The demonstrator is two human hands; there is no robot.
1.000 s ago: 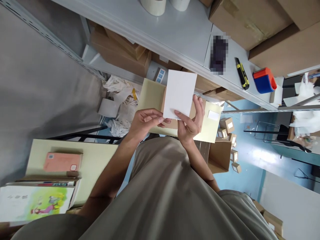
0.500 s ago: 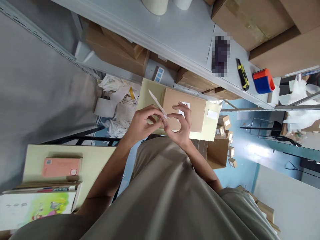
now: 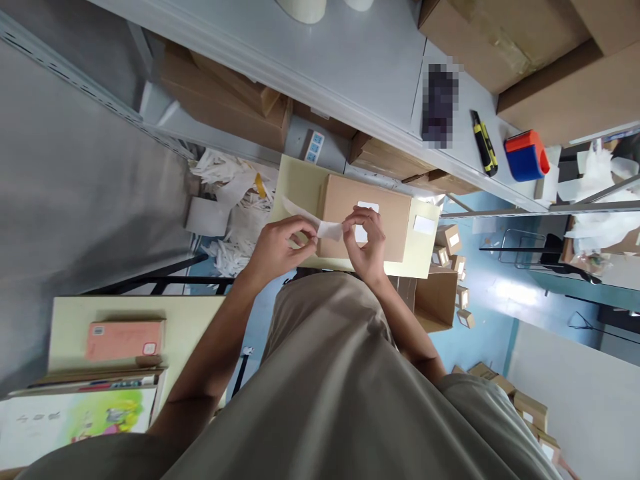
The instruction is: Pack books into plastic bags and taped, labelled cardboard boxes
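Observation:
A thin white paper strip (image 3: pixel 331 231) is stretched between my two hands, its free end curling up to the left. My left hand (image 3: pixel 287 245) pinches it near the middle, thumb against fingertips. At the strip's right end, my right hand (image 3: pixel 367 243) pinches with thumb and index finger, the other fingers curled. Both hands are above a closed brown cardboard box (image 3: pixel 345 190) with white labels (image 3: pixel 369 208) on top, partly hidden by my right hand. The box rests on a pale yellow board (image 3: pixel 295 175), where a white slip (image 3: pixel 424 225) lies to its right.
A grey shelf (image 3: pixel 350 60) runs across the top, holding a yellow-black utility knife (image 3: pixel 484 143) and a red-blue object (image 3: pixel 527 157). White paper scraps (image 3: pixel 235 200) are heaped at left. An open carton (image 3: pixel 435 301) stands at right. A pink box (image 3: pixel 125 339) lies at lower left.
My hands have moved apart, drawing the paper strip out between them. My right thumb and index finger have closed on its right end.

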